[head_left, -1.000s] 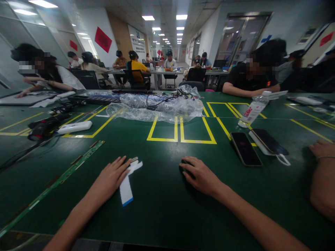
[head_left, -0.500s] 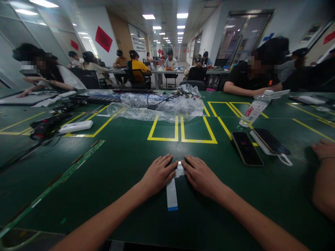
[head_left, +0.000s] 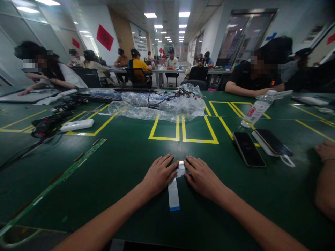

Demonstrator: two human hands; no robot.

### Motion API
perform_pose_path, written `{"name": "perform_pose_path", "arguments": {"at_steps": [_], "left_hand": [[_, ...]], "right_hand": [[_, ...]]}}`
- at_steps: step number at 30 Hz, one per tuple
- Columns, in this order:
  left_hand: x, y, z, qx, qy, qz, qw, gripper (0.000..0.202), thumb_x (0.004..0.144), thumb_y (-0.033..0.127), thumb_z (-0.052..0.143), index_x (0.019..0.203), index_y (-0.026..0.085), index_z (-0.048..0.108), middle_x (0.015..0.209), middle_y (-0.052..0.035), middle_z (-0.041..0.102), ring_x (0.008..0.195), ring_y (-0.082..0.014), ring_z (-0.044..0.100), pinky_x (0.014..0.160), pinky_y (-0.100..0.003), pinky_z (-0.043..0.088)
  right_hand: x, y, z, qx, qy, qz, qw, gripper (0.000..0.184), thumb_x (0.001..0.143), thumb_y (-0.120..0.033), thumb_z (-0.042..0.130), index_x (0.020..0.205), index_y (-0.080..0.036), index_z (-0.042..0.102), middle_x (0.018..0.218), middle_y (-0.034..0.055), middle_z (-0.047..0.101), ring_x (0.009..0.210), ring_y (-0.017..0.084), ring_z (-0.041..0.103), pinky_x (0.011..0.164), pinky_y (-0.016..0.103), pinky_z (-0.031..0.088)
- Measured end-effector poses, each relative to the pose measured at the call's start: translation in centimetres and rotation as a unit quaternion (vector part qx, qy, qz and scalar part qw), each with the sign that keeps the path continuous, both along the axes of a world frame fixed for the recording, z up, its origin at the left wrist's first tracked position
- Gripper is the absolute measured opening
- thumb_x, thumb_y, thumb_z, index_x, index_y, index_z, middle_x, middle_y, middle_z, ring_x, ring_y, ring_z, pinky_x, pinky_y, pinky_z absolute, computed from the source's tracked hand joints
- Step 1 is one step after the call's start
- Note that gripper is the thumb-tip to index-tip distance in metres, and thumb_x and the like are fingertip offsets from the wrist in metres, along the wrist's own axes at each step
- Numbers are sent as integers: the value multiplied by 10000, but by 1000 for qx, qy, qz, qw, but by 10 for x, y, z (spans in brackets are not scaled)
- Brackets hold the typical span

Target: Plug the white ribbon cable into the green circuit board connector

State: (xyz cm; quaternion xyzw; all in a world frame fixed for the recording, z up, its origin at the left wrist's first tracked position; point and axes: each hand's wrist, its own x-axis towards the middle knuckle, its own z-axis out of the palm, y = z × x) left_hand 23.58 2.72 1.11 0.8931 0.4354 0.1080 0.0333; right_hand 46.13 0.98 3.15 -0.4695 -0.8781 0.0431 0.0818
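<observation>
A white flat ribbon cable (head_left: 173, 191) with a blue end lies on the green table (head_left: 131, 157), running toward me. My left hand (head_left: 159, 174) and my right hand (head_left: 201, 177) lie palm down side by side at the cable's far end. Their fingertips press on that end from the left and the right. The fingers of both hands are stretched out flat. A small dark part under my right fingertips is mostly hidden.
A long green circuit strip (head_left: 54, 181) lies at the left. Two phones (head_left: 248, 149) and a water bottle (head_left: 255, 111) are at the right, beside another person's arm (head_left: 324, 181). Crumpled plastic wrap with cables (head_left: 162, 104) sits behind yellow floor-tape boxes. Other people sit around the tables.
A second ago my left hand was at the left with the cable; it slid the cable right to meet my right hand. Over the last half second the hands barely moved.
</observation>
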Motion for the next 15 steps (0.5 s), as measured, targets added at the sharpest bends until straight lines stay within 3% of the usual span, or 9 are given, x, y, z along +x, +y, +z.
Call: {"name": "perform_pose_path", "arguments": {"at_steps": [6,9,12,15], "left_hand": [[-1,-2,-1,1,-10,-7,1000,474,1012,432,372,1445,257,456,1517,-119,457,1416,-279,404,1135,-510,371],[-14,4,3,-13,-7,16,1000,516,1012,464,345,1473,244,423,1522,-116,453,1411,-273,412,1134,-498,377],[-51,15,8,-27,35,114,992,564,1002,499,328,1473,208,437,1527,-141,439,1403,-305,419,1114,-512,390],[-111,21,10,-25,89,248,965,634,979,533,323,1462,144,453,1536,-183,409,1398,-353,410,1107,-555,375]], "right_hand": [[-2,0,-1,-8,-11,-4,1000,536,963,-329,470,1440,-85,478,1492,206,460,1381,339,421,1142,542,331],[-1,0,-1,-18,-3,-2,1000,535,966,-345,471,1444,-104,478,1501,194,453,1391,332,410,1147,548,320],[2,1,-1,-32,-1,-1,999,547,970,-368,472,1458,-119,464,1521,185,427,1406,329,388,1153,551,309],[4,1,-1,-41,5,-5,999,554,969,-372,477,1471,-139,448,1534,173,412,1417,326,370,1157,554,299]]}}
